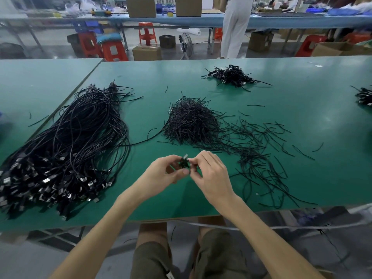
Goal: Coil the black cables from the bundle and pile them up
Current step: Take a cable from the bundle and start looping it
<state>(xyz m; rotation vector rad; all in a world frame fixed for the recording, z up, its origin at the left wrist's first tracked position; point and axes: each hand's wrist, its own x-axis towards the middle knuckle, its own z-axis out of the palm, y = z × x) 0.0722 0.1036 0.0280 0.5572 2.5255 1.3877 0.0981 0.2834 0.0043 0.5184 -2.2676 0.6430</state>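
Observation:
A big bundle of long black cables [68, 141] with metal plugs lies on the left of the green table [302, 93]. Above the table's near middle, my left hand [163, 174] and my right hand [211, 172] meet and both pinch one small coiled black cable [184, 163], its metal plug sticking up. A heap of short black ties [191, 121] lies in the middle. A pile of coiled cables [231, 76] sits at the back, another pile [365, 96] at the far right edge.
Loose black ties [261, 150] are scattered right of my hands. Beyond the table stand red stools [112, 50], cardboard boxes [147, 53], a floor fan [186, 44] and a person in light trousers [234, 27].

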